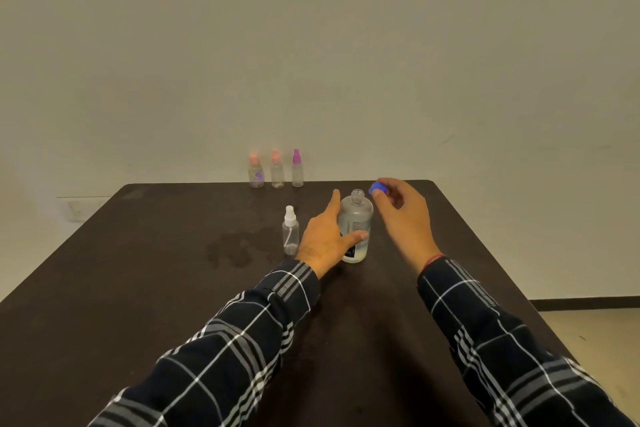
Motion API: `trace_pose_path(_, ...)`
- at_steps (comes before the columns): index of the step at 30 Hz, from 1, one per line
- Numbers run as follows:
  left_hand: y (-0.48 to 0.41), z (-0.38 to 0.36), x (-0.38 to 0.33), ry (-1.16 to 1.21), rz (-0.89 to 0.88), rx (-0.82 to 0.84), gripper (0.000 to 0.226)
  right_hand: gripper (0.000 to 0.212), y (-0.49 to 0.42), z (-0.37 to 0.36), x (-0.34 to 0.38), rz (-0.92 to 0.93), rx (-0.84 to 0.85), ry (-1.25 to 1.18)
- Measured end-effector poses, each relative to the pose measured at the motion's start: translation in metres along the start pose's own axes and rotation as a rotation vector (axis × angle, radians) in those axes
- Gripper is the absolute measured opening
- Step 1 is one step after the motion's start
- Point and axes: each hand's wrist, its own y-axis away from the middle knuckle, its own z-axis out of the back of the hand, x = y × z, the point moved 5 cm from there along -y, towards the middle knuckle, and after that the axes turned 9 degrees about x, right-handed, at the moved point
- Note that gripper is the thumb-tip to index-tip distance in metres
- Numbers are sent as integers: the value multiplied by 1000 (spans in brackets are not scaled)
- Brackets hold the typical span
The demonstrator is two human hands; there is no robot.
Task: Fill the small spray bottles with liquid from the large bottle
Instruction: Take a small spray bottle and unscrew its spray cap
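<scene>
The large clear bottle (pixel 356 218) stands upright mid-table with its neck uncapped and a little liquid at the bottom. My left hand (pixel 327 239) is around its left side, thumb across the front and forefinger stretched up beside it. My right hand (pixel 403 215), just right of the bottle's neck, pinches the blue cap (pixel 376 188) in its fingertips. A small clear spray bottle with a white top (pixel 290 230) stands just left of my left hand. Three small spray bottles line the table's far edge: two with pink tops (pixel 256 172) (pixel 276 170) and one with a purple top (pixel 297 169).
The dark brown table (pixel 138 288) carries a faint damp patch (pixel 235 248) left of the white-topped bottle. A plain wall rises directly behind the far edge. The table's right edge drops to a light floor (pixel 595 329).
</scene>
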Motion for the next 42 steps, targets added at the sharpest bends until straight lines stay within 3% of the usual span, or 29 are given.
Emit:
trace_pose_path(5,25,0,7,-50,24,-18,96,18,45,-5,-32,-132,17,93)
trace_pose_path(9,54,16,15,-219,-6,-152,58,19,66,-19,-52,-273,187,328)
trace_pose_path(13,78,36,27,-302,40,-332,15,22,76,-38,-58,-268,368,515)
trace_pose_path(18,84,61,54,-228,238,-456,26,32,76,-43,-61,-228,409,674)
trace_pose_path(21,71,72,66,-106,261,-420,50,33,82,-38,-34,-72,237,756)
trace_pose_path(23,58,75,72,-39,259,-341,70,23,84,-47,-9,56,220,671)
trace_pose_path(26,43,70,75,-12,218,-233,84,11,68,-77,9,52,306,387)
trace_pose_path(31,36,65,79,37,129,-174,51,21,25,-133,18,-115,362,64)
trace_pose_path(36,34,66,86,38,110,-200,22,20,-1,-153,10,-155,294,203)
trace_pose_path(42,33,69,86,17,102,-177,25,27,-12,-157,2,-152,249,284)
